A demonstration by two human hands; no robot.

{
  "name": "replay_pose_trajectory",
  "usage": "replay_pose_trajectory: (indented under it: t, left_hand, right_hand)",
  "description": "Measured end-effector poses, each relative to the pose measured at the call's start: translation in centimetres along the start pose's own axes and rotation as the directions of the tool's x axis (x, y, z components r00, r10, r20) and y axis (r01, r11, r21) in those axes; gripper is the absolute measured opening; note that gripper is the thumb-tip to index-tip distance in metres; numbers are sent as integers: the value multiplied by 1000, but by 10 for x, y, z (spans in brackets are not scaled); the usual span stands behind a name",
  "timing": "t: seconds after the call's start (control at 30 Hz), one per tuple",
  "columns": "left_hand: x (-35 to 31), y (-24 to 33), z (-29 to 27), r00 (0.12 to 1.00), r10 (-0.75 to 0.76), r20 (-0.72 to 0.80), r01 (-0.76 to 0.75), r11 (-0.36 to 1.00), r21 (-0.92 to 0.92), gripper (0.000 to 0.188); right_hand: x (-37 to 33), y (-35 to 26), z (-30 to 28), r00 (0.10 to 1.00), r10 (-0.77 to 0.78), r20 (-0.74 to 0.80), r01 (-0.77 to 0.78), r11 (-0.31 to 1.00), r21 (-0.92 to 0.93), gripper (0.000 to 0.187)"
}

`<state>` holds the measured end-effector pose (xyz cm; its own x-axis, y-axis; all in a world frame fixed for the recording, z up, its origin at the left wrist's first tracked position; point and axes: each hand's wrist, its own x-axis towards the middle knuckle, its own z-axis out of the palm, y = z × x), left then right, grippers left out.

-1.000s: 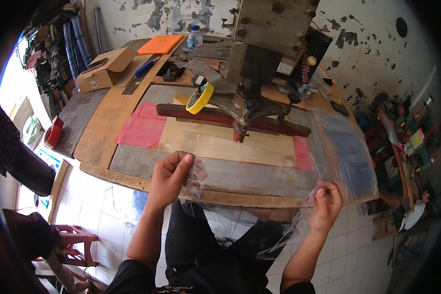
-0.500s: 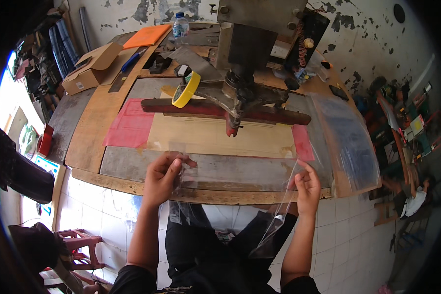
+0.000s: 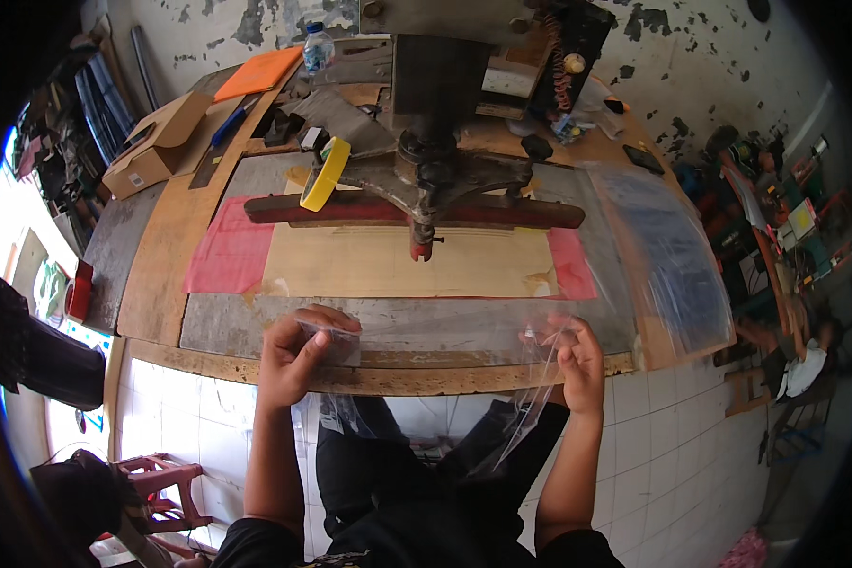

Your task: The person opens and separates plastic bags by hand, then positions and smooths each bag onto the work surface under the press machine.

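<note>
A clear plastic sheet [image 3: 526, 412] spans the gap between my hands at the table's near edge, its lower part hanging over my lap. My left hand [image 3: 293, 355] is closed on one side of it, thumb pressed to the fingers. At the other side, my right hand [image 3: 579, 364] pinches the sheet with bent fingers. Beyond my hands lies a tan board [image 3: 398, 265] with pink pieces [image 3: 229, 244] at its ends. Above that board sits the press head [image 3: 428, 180] with its long red-edged bar, and a yellow tape roll [image 3: 326, 174] hangs on its left arm.
A stack of clear plastic sheets [image 3: 667, 265] lies on the table's right side. At the far left are a cardboard box [image 3: 151, 151], an orange folder [image 3: 258, 76] and a water bottle [image 3: 318, 52]. A red stool [image 3: 166, 483] stands at lower left.
The sheet's upper part now stretches across between my hands, and both hands have shifted slightly left in the picture. The whole view has moved a little too. Both hands keep hold of the sheet.
</note>
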<state>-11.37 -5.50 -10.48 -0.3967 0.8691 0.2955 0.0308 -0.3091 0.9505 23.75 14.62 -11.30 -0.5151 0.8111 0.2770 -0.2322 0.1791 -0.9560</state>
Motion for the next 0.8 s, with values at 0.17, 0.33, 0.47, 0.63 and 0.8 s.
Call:
replay_pose_trajectory:
  t: [0.17, 0.33, 0.47, 0.63, 0.8]
  left_hand:
    - [2, 4, 0, 977, 140, 163, -139, 990, -17, 23]
    - [-22, 11, 0, 993, 65, 95, -82, 979, 188, 20]
    - [-36, 28, 9, 996, 64, 60, -68, 995, 79, 22]
    - [-62, 36, 7, 962, -272, -19, 273, 958, 93, 24]
    - [-54, 50, 13, 954, -282, 98, 260, 946, 193, 27]
  right_hand:
    - [-6, 5, -13, 998, -56, 11, 56, 998, 30, 42]
    - [-22, -19, -8, 995, -46, -91, 47, 999, 9, 20]
    - [-26, -46, 3, 984, -113, -141, 122, 991, 59, 7]
    - [-27, -67, 14, 973, -192, -126, 201, 978, 57, 12]
    - [-25, -87, 14, 991, -134, -25, 134, 991, -12, 25]
